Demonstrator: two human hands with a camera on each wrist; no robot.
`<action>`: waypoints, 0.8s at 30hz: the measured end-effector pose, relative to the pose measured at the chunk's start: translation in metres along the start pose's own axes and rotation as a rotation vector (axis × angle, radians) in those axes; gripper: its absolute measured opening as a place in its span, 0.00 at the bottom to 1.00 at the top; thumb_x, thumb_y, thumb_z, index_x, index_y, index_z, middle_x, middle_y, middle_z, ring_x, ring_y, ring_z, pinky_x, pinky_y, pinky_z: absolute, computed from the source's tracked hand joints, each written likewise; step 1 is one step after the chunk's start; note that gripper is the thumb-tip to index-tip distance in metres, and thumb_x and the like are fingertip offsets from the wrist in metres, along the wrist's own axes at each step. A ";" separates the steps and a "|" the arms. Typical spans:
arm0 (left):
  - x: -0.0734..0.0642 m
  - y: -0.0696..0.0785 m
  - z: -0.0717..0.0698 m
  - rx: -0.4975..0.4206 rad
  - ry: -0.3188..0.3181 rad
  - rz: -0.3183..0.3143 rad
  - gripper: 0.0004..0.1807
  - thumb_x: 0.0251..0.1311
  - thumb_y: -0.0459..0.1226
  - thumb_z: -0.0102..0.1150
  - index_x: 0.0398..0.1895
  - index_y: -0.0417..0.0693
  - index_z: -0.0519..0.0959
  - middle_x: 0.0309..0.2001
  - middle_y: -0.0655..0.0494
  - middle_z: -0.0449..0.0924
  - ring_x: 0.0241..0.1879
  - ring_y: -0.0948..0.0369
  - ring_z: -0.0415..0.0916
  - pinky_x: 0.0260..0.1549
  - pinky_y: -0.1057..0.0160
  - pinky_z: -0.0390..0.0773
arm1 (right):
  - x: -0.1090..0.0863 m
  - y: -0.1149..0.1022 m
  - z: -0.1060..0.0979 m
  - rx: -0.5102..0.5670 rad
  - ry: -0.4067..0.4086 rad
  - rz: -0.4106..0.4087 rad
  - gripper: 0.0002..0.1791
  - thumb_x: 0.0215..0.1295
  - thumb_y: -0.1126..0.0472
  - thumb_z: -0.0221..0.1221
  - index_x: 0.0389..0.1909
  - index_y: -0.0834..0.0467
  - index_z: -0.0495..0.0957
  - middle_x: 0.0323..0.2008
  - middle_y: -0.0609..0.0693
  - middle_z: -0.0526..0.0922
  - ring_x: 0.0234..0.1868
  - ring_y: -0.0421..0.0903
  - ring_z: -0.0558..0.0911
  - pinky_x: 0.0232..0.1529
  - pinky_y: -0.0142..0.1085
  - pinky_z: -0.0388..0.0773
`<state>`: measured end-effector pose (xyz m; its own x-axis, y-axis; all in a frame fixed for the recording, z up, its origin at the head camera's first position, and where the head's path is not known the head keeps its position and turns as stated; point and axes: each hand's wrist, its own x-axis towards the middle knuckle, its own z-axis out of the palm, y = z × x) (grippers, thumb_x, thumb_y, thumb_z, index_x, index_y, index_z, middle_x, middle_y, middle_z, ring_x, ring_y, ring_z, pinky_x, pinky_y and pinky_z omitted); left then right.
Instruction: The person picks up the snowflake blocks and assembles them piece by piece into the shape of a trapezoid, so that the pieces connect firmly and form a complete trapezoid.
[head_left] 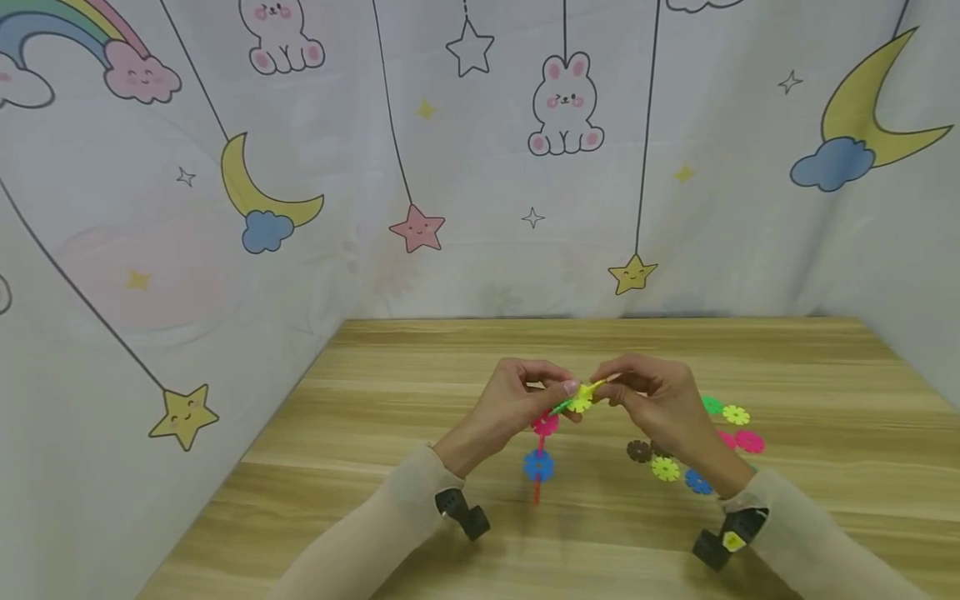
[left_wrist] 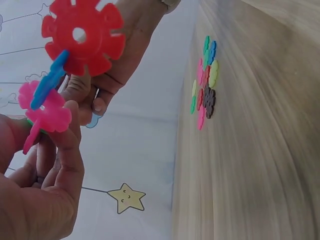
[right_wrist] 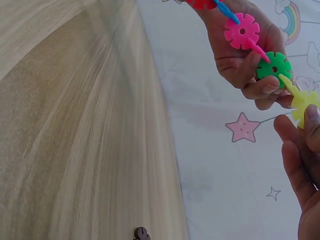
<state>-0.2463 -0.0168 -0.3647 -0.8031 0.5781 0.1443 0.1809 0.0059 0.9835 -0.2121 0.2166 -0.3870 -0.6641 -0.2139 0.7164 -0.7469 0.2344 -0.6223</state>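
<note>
Both hands hold up a chain of interlocked snowflake discs above the table. My left hand (head_left: 517, 396) pinches the chain at a green disc (right_wrist: 274, 70). From there hang pink discs (right_wrist: 242, 31), a blue disc (head_left: 538, 466) and, at the low end, a red disc (left_wrist: 82, 35). On the other side of the green disc a yellow disc (head_left: 581, 401) is slotted in. My right hand (head_left: 660, 404) pinches a yellow disc (right_wrist: 306, 102) at the chain's upper end, between thumb and fingers. The two hands' fingertips are close together.
Loose discs lie flat at the right of the wooden table (head_left: 420, 467), among them a brown disc (head_left: 639, 451), a pink disc (head_left: 749, 441) and a yellow disc (head_left: 736, 415). The right forearm covers some of them. A printed curtain (head_left: 480, 167) stands behind the table.
</note>
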 end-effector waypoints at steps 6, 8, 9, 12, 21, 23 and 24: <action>0.000 0.002 -0.002 0.037 -0.002 0.002 0.12 0.74 0.38 0.66 0.51 0.36 0.88 0.44 0.43 0.92 0.32 0.63 0.91 0.29 0.68 0.84 | 0.000 0.002 -0.002 0.013 0.002 0.024 0.15 0.67 0.82 0.63 0.43 0.60 0.87 0.33 0.50 0.91 0.31 0.38 0.91 0.32 0.31 0.84; 0.000 0.002 -0.003 0.068 -0.010 -0.014 0.13 0.74 0.40 0.66 0.53 0.40 0.87 0.48 0.46 0.91 0.37 0.63 0.91 0.39 0.65 0.88 | 0.000 0.002 -0.002 0.019 0.002 0.038 0.15 0.67 0.82 0.63 0.42 0.59 0.86 0.33 0.47 0.90 0.31 0.39 0.90 0.32 0.30 0.85; 0.001 0.002 -0.003 0.085 -0.016 -0.026 0.14 0.74 0.41 0.66 0.54 0.42 0.87 0.51 0.47 0.91 0.40 0.64 0.91 0.45 0.63 0.89 | 0.000 0.002 -0.002 0.024 0.003 0.034 0.16 0.67 0.83 0.62 0.41 0.59 0.87 0.33 0.48 0.90 0.31 0.39 0.90 0.32 0.30 0.85; 0.000 0.003 -0.004 0.119 -0.048 -0.062 0.16 0.75 0.45 0.66 0.60 0.52 0.85 0.57 0.53 0.89 0.49 0.63 0.89 0.50 0.59 0.88 | -0.001 0.001 0.000 0.037 0.002 0.015 0.16 0.65 0.84 0.63 0.41 0.60 0.87 0.33 0.50 0.90 0.30 0.40 0.90 0.32 0.31 0.85; 0.000 0.000 -0.006 0.062 -0.130 -0.062 0.22 0.75 0.42 0.66 0.69 0.56 0.79 0.58 0.47 0.90 0.52 0.61 0.89 0.50 0.57 0.86 | -0.002 0.001 0.005 0.016 -0.022 -0.011 0.17 0.64 0.82 0.66 0.42 0.58 0.87 0.33 0.53 0.90 0.28 0.41 0.89 0.31 0.31 0.86; 0.000 0.000 -0.007 0.045 -0.128 -0.056 0.22 0.75 0.41 0.66 0.69 0.56 0.79 0.58 0.46 0.90 0.53 0.60 0.89 0.51 0.58 0.86 | -0.002 0.004 0.001 -0.030 -0.013 0.014 0.16 0.63 0.81 0.67 0.43 0.58 0.87 0.33 0.54 0.91 0.29 0.40 0.89 0.32 0.30 0.86; 0.000 0.000 -0.007 0.038 -0.125 -0.055 0.22 0.74 0.41 0.66 0.69 0.58 0.79 0.58 0.45 0.90 0.53 0.59 0.89 0.52 0.57 0.86 | -0.002 0.006 -0.002 -0.058 -0.013 0.037 0.15 0.63 0.80 0.68 0.44 0.58 0.87 0.34 0.54 0.91 0.30 0.39 0.90 0.33 0.30 0.86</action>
<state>-0.2504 -0.0230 -0.3637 -0.7360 0.6730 0.0735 0.1617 0.0694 0.9844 -0.2156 0.2200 -0.3915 -0.6919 -0.2160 0.6890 -0.7187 0.2968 -0.6288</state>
